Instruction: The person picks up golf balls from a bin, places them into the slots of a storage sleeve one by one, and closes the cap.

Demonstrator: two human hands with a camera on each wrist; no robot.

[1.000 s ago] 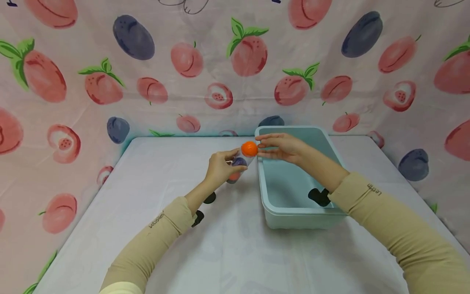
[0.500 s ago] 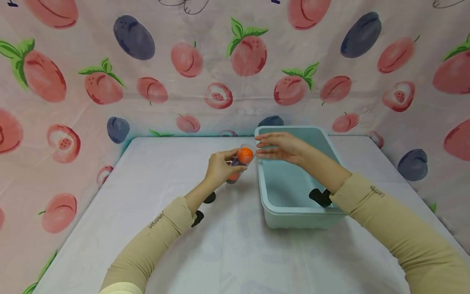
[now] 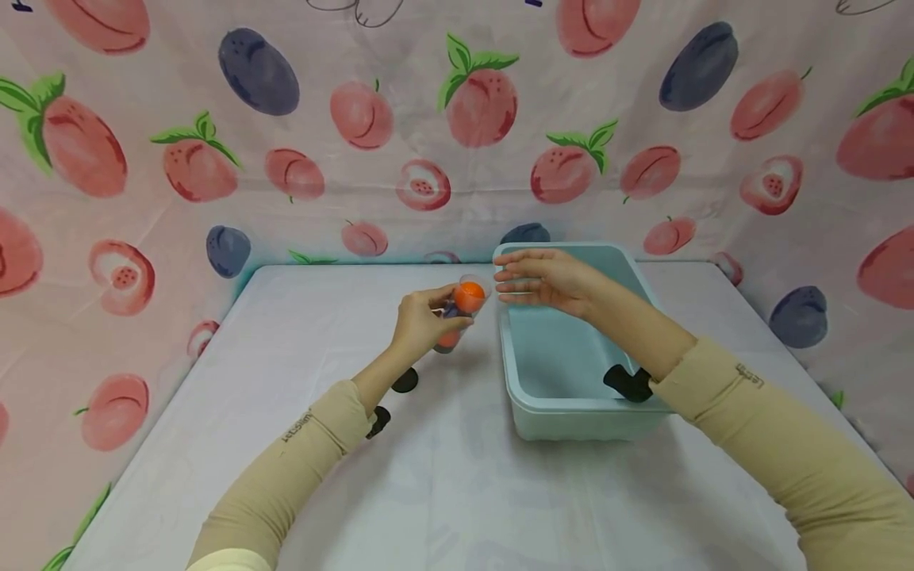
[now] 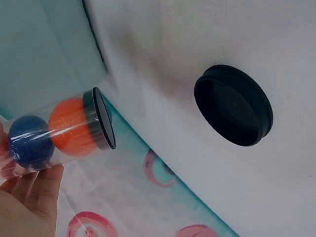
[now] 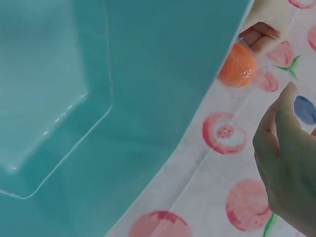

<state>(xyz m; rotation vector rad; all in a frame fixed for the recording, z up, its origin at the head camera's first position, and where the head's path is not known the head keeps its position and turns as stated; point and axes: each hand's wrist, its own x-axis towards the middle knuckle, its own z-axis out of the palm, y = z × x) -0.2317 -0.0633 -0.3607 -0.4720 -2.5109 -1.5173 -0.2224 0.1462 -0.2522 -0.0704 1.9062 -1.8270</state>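
Observation:
My left hand (image 3: 417, 323) grips a clear plastic tube (image 4: 52, 133) around its side, tilted with its mouth up and to the right. A black cap (image 4: 102, 118) closes the tube's lower end. Stacked inside are an orange ball (image 4: 72, 127) at the bottom, a dark blue ball (image 4: 31, 142) above it, and another orange ball (image 3: 470, 296) near the mouth. My right hand (image 3: 546, 279) hovers just right of the mouth, fingers extended and holding nothing. A loose round black lid (image 4: 234, 106) lies on the table, hollow side showing in the left wrist view.
A pale blue-green plastic bin (image 3: 581, 406) stands right of the tube, beneath my right forearm; its visible inside holds nothing. The white table (image 3: 457, 492) ends at a fruit-print backdrop (image 3: 421, 119). Black wrist-worn pieces (image 3: 628, 383) show at both cuffs.
The top orange ball, earlier up at the tube's mouth by the right fingertips, has dropped inside the tube. The left hand and tube have shifted slightly left, widening the gap to the right hand.

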